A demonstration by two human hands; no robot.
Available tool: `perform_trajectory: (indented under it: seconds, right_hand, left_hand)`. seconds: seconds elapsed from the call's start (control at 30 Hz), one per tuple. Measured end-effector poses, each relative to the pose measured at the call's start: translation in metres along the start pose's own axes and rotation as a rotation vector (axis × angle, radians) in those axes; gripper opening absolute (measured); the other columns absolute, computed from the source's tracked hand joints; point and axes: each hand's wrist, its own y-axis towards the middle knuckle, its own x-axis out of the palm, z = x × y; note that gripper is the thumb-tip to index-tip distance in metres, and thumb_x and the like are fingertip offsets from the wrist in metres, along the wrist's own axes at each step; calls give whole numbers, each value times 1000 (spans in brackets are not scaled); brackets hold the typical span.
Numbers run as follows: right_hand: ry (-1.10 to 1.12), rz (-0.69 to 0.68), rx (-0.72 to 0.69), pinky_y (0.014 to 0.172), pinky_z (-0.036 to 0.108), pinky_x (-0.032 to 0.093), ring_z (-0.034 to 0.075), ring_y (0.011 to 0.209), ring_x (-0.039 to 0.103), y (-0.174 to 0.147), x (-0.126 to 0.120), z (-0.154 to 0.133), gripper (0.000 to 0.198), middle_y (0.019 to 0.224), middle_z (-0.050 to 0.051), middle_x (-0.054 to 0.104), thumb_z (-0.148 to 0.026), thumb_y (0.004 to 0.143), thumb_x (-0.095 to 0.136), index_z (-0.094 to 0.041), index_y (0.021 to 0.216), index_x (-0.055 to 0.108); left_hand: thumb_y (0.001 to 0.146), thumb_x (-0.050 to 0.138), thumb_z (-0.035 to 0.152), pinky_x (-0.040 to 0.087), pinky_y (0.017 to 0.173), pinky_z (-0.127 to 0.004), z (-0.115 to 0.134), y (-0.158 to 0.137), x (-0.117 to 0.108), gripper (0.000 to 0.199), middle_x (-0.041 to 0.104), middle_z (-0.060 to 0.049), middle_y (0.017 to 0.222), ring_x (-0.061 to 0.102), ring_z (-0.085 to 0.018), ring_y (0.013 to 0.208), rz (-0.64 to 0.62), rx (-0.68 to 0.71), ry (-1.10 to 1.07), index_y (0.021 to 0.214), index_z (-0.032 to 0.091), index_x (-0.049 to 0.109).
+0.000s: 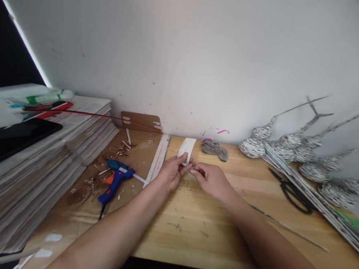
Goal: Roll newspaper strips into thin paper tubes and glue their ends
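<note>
My left hand (173,171) has a printed strip of white paper (188,147) between its thumb and fingers, above the wooden tabletop. The strip's upper part points away from me, towards the wall. Close by on the right, my right hand (208,176) is closed in a pinch near the strip's lower end. Its fingertips almost meet those of the left hand, and what lies between them is too small to make out. A crumpled grey cloth (210,147) rests just beyond my hands. Left of my left forearm lies a blue glue gun (117,181).
Several woven paper forms (252,147) with protruding stems stand along the wall at right. Beside them are rolled paper sticks (303,192), black scissors (295,192) and a single thin paper stick (289,227). A tall newspaper stack (77,144) carries a black phone (26,134) on the left.
</note>
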Motion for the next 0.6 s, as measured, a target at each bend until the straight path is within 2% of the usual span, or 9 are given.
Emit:
perform_trajectory:
  seconds: [0.07,0.2,0.27,0.37,0.4,0.53,0.6]
  right_hand:
    - [50,-45,39,57,24,34,13,57,54,1,1,2,24,66,0,64,-33,91,46,-20,77,62]
    - [238,-235,162,55,24,38,13,54,56,2,2,5,35,61,1,63,-36,94,38,-19,79,63]
    - [201,-192,119,55,24,37,14,55,55,1,2,5,28,64,1,64,-38,90,45,-19,80,62]
    - [68,-41,13,56,24,35,14,58,53,0,2,2,20,68,0,63,-37,86,55,-19,79,60]
    - [53,-37,6,56,24,35,13,58,52,-1,3,2,20,68,0,63,-36,87,53,-19,77,60]
    - [142,-161,81,59,25,38,14,58,55,1,2,5,33,64,1,63,-35,94,39,-19,76,62]
    - [157,-84,97,59,26,38,14,60,55,5,-6,1,34,65,2,63,-39,93,42,-19,75,62]
  left_hand:
    - [82,61,7,60,66,-20,0,-1,0,4,68,-10,72,69,-15,67,-3,0,-1,80,5,62]
    - [84,59,8,60,63,-20,0,-1,-1,6,68,-10,71,69,-16,65,-1,-5,-2,79,6,63]
    - [85,59,9,60,63,-20,0,0,-1,8,68,-10,71,69,-16,65,3,-1,-5,79,6,62]
    - [86,58,11,60,64,-20,0,2,-2,9,68,-10,73,69,-15,66,5,8,-10,80,6,62]
    - [86,58,12,60,64,-21,0,2,-2,9,68,-11,73,70,-15,66,4,6,-10,80,6,61]
    - [86,57,11,60,63,-22,0,2,-1,9,68,-11,72,70,-16,66,2,-8,-7,79,7,60]
    - [87,56,11,60,64,-20,0,2,-1,9,68,-10,73,69,-15,66,11,2,-13,79,8,59]
